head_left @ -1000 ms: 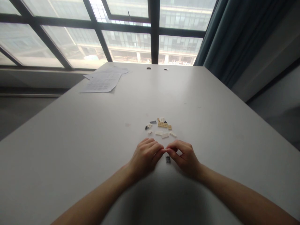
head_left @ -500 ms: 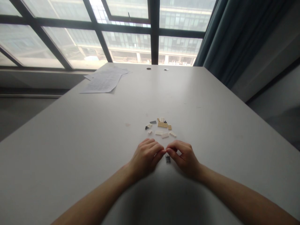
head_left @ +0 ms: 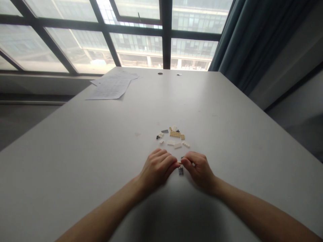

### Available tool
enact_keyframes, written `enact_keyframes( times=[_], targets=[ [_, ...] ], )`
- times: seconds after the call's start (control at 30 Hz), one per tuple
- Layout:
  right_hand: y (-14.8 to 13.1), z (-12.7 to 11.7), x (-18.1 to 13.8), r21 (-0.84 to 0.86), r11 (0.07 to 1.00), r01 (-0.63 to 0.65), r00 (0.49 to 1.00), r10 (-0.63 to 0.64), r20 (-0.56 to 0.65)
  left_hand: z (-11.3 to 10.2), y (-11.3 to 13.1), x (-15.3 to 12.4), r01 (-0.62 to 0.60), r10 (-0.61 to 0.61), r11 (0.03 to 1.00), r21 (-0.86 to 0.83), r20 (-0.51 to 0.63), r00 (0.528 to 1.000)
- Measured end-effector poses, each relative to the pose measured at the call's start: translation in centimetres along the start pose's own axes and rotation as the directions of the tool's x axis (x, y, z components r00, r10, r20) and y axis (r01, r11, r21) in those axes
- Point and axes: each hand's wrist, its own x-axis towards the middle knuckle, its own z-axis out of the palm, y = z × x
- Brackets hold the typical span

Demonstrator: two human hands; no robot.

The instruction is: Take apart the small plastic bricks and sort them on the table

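Note:
My left hand (head_left: 156, 167) and my right hand (head_left: 198, 168) meet fingertip to fingertip low over the white table (head_left: 75, 141). Both are curled in a pinch on a tiny piece between them, too small to name. A small dark grey brick (head_left: 181, 170) lies on the table just under the fingertips. A little beyond the hands lies a scatter of small bricks: tan plates (head_left: 176, 134), white plates (head_left: 174, 144) and a few dark bits (head_left: 164, 131).
Sheets of printed paper (head_left: 111, 86) lie at the far left of the table. Two small round marks (head_left: 160, 73) sit near the far edge by the window. A dark curtain (head_left: 242, 43) hangs at the right.
My right hand's fingers have drawn in slightly toward the left hand's fingertips. Everything else holds its place.

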Motion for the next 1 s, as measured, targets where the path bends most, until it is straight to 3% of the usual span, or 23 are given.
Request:
enact_keyframes(
  times=[0.2,0.47,0.6,0.67,0.8,0.9,1.0],
  targets=[
    [0.1,0.1,-0.1,0.021,0.999,0.033,0.999,-0.033,-0.012,0.2,-0.2,-0.1,-0.001,0.001,1.000,-0.004,0.060,0.998],
    [0.1,-0.4,0.0,0.070,0.994,0.084,0.995,-0.080,-0.062,-0.1,-0.3,-0.2,0.036,-0.034,0.999,-0.037,0.054,0.998],
    [-0.1,-0.6,0.1,0.059,0.989,0.136,0.989,-0.132,-0.070,-0.3,0.0,-0.1,0.123,-0.118,0.987,-0.104,0.051,0.992],
    [-0.3,-0.6,0.1,0.065,0.990,0.128,0.988,-0.121,-0.092,-0.4,0.3,0.1,0.256,-0.256,0.948,-0.188,0.025,0.966],
    [-1.0,-0.3,-0.1,0.094,0.977,0.192,0.980,-0.185,-0.079,-0.6,0.7,0.6,0.490,-0.505,0.782,-0.386,0.069,0.860],
    [-1.1,-0.1,-0.1,0.097,0.960,0.262,0.965,-0.257,-0.057,-0.7,0.7,0.9,0.545,-0.556,0.710,-0.445,0.120,0.822],
    [-0.9,0.0,-0.1,0.100,0.957,0.274,0.960,-0.266,-0.084,-0.9,0.7,0.9,0.543,-0.556,0.704,-0.458,0.119,0.822]
  ],
)
